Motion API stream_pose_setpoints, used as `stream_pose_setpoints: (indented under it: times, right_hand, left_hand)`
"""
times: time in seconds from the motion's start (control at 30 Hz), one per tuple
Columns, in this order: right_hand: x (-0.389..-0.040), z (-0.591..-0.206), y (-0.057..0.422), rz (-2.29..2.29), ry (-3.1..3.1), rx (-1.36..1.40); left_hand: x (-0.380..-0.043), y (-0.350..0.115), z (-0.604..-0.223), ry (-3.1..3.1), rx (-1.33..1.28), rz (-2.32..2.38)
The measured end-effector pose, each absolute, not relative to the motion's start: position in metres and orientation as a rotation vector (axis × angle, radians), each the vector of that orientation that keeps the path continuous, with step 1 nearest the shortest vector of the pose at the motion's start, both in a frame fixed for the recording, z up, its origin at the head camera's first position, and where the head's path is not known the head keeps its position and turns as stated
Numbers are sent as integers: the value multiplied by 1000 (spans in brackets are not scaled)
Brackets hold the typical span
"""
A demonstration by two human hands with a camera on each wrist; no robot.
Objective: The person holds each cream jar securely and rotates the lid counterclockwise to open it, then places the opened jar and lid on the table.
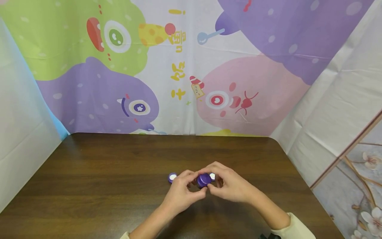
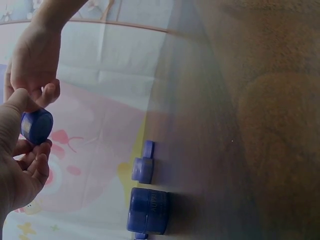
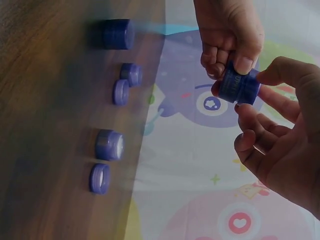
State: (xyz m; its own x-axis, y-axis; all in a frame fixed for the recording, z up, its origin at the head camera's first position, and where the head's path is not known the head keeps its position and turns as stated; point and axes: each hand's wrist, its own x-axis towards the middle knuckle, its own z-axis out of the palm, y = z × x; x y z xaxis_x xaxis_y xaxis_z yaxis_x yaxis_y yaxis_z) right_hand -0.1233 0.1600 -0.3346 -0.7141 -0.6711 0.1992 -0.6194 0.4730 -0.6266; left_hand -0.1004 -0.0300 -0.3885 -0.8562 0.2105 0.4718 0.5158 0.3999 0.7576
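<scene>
A small purple screw-lid jar (image 1: 204,180) is held above the table between both hands. My left hand (image 1: 180,192) pinches it between thumb and fingers from the left. From the other side my right hand (image 1: 231,184) pinches it at the lid end. In the right wrist view, lettering shows on the jar's body (image 3: 230,85), and a thin line separates body and lid (image 3: 249,93). The jar is tilted, and its contents are hidden.
On the brown table (image 1: 104,172), behind the hands, stand a larger purple jar (image 3: 119,34), a small jar (image 3: 131,74) beside a round lid (image 3: 120,92), and a white-topped jar (image 3: 109,145) beside another lid (image 3: 100,178). A cartoon-printed curtain (image 1: 185,116) hangs at the table's far edge.
</scene>
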Motion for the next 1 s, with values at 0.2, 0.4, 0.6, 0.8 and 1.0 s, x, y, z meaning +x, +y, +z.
stream_pose_setpoints:
  times: [0.2, 0.4, 0.6, 0.8, 1.0]
  right_hand:
    - [-123, -333, 160, -1065, 2689, -1074]
    - [-124, -334, 160, -1048, 2680, -1143]
    - [-123, -333, 159, -1071, 2638, -1162]
    - [-124, -334, 160, -1078, 2720, -1089]
    - [-125, -336, 161, -1054, 2659, -1176]
  left_hand:
    - [-101, -30, -388, -2372, -627, -1437]
    - [-101, -30, -388, -2360, -642, -1448]
    - [-101, -30, -388, -2372, -638, -1457]
    - [-101, -30, -388, -2370, -642, -1430]
    - [-101, -31, -389, -2373, -651, -1452]
